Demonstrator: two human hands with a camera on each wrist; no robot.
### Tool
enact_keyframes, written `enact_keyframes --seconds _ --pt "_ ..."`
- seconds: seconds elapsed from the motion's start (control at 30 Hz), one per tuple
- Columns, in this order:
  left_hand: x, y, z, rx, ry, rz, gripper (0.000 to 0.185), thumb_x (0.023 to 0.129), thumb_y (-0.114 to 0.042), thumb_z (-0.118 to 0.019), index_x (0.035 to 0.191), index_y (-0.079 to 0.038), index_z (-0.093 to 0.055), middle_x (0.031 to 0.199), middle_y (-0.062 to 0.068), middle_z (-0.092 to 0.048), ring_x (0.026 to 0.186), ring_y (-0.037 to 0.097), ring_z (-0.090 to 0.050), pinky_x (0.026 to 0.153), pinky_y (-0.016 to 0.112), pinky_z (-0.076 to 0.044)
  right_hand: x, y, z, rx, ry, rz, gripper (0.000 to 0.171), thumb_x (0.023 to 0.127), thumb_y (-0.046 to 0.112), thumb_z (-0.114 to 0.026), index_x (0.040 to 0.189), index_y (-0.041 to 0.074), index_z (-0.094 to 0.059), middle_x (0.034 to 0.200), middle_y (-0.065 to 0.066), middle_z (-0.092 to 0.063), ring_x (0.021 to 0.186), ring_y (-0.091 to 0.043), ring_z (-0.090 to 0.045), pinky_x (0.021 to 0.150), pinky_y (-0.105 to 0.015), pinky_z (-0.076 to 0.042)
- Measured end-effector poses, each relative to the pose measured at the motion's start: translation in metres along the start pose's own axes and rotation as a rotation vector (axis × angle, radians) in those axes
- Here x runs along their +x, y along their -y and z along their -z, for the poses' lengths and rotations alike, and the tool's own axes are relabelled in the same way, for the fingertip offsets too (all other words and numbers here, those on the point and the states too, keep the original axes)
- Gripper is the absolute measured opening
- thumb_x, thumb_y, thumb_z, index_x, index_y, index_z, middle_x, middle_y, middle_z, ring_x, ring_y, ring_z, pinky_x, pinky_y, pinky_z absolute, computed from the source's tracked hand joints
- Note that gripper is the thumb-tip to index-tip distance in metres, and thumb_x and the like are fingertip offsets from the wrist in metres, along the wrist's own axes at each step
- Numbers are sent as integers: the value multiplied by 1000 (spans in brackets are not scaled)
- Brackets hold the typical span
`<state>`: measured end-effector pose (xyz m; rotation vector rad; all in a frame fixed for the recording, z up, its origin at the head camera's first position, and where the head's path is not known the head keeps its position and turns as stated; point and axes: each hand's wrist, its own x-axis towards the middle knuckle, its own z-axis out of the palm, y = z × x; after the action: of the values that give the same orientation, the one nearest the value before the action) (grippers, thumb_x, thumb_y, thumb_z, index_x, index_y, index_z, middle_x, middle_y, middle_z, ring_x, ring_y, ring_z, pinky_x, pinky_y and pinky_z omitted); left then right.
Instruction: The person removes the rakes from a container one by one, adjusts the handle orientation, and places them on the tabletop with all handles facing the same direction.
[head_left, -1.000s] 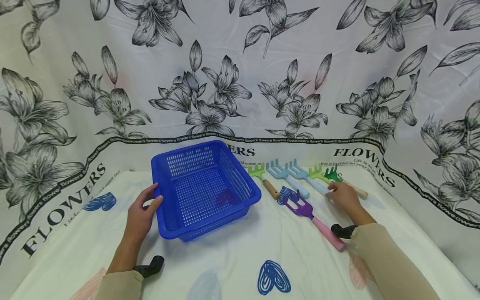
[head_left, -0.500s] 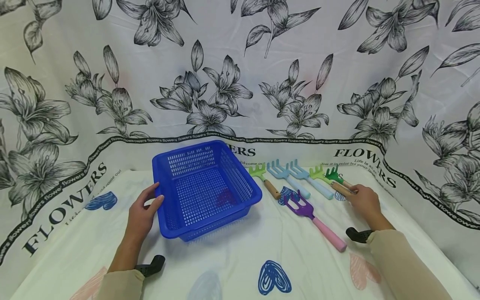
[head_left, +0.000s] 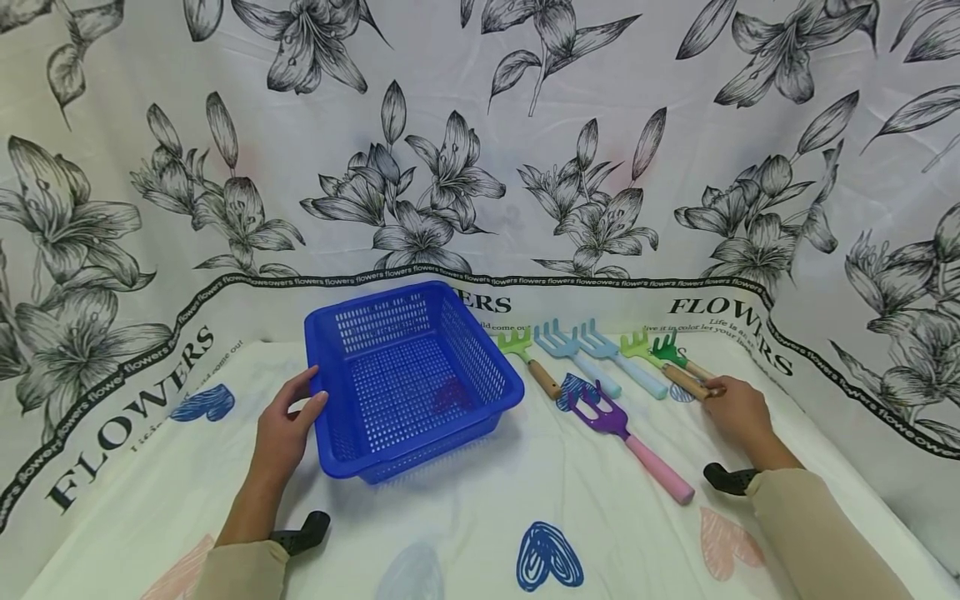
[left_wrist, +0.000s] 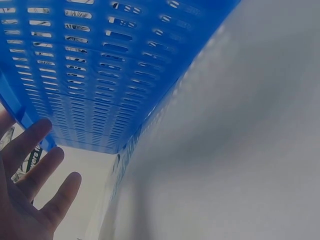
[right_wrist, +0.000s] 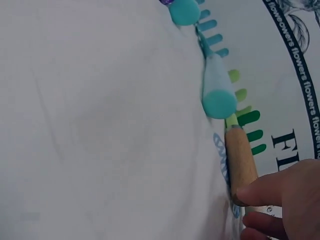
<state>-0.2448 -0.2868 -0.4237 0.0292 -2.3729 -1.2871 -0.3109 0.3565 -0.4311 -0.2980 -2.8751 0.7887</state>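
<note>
My right hand (head_left: 738, 414) pinches the wooden handle end of a light-green hand rake (head_left: 684, 380) at the back right. In the right wrist view the thumb lies on the handle (right_wrist: 241, 157), close over the cloth. A dark-green hand rake (head_left: 669, 351) lies just behind it. At the left, my left hand (head_left: 283, 425) holds the rim of a blue perforated plastic basket (head_left: 408, 392), thumb overlapping the edge. Seen from the left wrist, several fingers (left_wrist: 42, 170) spread below the rim beside the slotted wall. Two light-blue hand rakes (head_left: 570, 354) lie left of the held rake.
A second light-green rake with a wooden handle (head_left: 543, 379) lies beside the basket. In front of the row, a purple hand fork (head_left: 600, 412) with a pink handle lies diagonally. White patterned cloth (head_left: 450, 533) covers the table, and a flowered curtain (head_left: 480, 242) hangs behind.
My right hand has moved right from near the light-blue handle to the light-green rake's wooden handle, which has shifted slightly right since. My left hand and the basket stay nearly still.
</note>
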Motion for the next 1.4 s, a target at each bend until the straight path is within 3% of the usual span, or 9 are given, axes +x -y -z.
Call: enact_keyframes --seconds 0.17,0.27,0.47,0.63,0.93,1.4 --pt "-1 0 0 -5 4 5 57 100 -40 -51 150 -14 -38 139 22 -49 128 39 -43 101 62 -37 1 1 6 -18 -132 -17 37 89 10 -55 122 -8 -56 99 -29 -60 85 -40 -55 65 -45 -43" --pt "-1 -1 0 -5 4 4 57 100 -40 -50 150 -14 -38 139 22 -49 128 39 -43 101 62 -37 4 -3 7 -39 -169 -51 40 89 12 -55 123 -8 -54 99 -31 -55 90 -44 -50 67 -48 -42" --pt "-1 0 0 5 -2 5 58 100 -40 -51 150 -15 -38 139 21 -49 128 39 -43 100 62 -37 8 -18 1 -21 -115 -105 40 93 13 -52 125 -10 -51 108 -32 -54 93 -44 -51 73 -50 -42" --pt "-1 -1 1 6 -2 3 57 100 -40 -51 150 -14 -39 138 22 -50 128 39 -43 100 62 -37 8 -28 -3 22 -152 -117 35 92 9 -53 120 -11 -56 106 -29 -59 90 -40 -54 71 -47 -41" --pt "-1 0 0 3 -5 2 57 100 -39 -51 149 -14 -39 138 22 -50 128 39 -43 100 62 -38 8 -26 -2 48 -187 -136 33 91 11 -56 117 -9 -59 108 -27 -61 96 -41 -54 78 -50 -40" --pt "-1 2 1 11 -10 -4 57 100 -39 -52 149 -14 -39 138 21 -50 127 39 -44 100 61 -38 11 -23 -4 73 -201 -183 32 92 9 -57 118 -10 -59 106 -27 -61 91 -38 -52 77 -49 -38"
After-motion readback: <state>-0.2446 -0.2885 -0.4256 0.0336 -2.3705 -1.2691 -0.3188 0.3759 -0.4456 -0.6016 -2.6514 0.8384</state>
